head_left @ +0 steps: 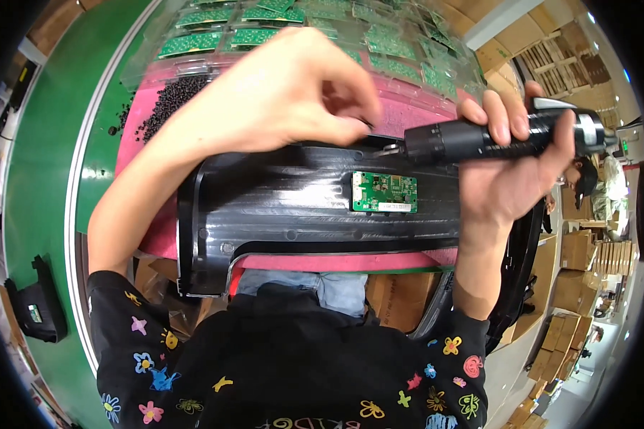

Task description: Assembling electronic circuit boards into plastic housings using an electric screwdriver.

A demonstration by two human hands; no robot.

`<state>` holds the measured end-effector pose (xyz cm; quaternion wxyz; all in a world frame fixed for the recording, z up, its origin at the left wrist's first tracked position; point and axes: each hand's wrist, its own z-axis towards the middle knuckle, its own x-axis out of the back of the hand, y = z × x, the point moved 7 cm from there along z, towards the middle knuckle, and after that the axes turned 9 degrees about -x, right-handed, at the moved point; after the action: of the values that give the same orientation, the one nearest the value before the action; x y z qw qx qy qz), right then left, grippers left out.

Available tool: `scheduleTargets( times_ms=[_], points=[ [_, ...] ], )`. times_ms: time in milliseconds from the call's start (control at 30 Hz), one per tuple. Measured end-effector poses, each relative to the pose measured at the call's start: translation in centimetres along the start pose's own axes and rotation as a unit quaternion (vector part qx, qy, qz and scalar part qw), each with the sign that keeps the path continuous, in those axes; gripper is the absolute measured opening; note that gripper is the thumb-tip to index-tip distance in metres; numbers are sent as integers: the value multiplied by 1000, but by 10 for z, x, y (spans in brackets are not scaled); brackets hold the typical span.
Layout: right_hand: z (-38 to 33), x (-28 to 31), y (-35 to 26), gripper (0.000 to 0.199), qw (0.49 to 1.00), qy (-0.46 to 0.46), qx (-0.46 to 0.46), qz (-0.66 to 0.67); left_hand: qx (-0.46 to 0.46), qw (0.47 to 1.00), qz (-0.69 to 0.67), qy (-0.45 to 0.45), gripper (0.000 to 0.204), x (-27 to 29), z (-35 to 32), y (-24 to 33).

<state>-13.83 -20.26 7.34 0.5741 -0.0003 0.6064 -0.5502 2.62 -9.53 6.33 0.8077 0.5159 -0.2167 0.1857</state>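
Observation:
My right hand (504, 154) is wrapped round a black electric screwdriver (444, 143), held nearly level with its bit pointing left. Close to the bit, my left hand (304, 93) is closed in a pinch, and a tiny dark piece that looks like a screw shows at its fingertips. Below both hands lies a long black plastic panel (286, 204) with a ribbed, shiny inner face. A small green circuit board (385, 191) with a white connector and a white label rests on the panel. My left hand and forearm cover part of the panel's far edge.
Behind the left forearm is a heap of small black screws (168, 107) on a pink mat (147, 136). Clear trays with many green circuit boards (390, 39) fill the far side. A green bench (43, 164) runs along the left, bearing another black part (39, 300). Cardboard boxes (558, 350) stand at right.

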Motion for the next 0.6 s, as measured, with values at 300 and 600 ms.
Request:
scheduleTargets(
  times_ms=[300,600],
  points=[
    [-20,-41,-35,40,991,-127,49,15,92,977,-185,-48,16,-26,21,17],
    [-47,-44,-56,38,980,-111,159,-44,100,983,-154,-16,11,-32,10,11]
  ],
)
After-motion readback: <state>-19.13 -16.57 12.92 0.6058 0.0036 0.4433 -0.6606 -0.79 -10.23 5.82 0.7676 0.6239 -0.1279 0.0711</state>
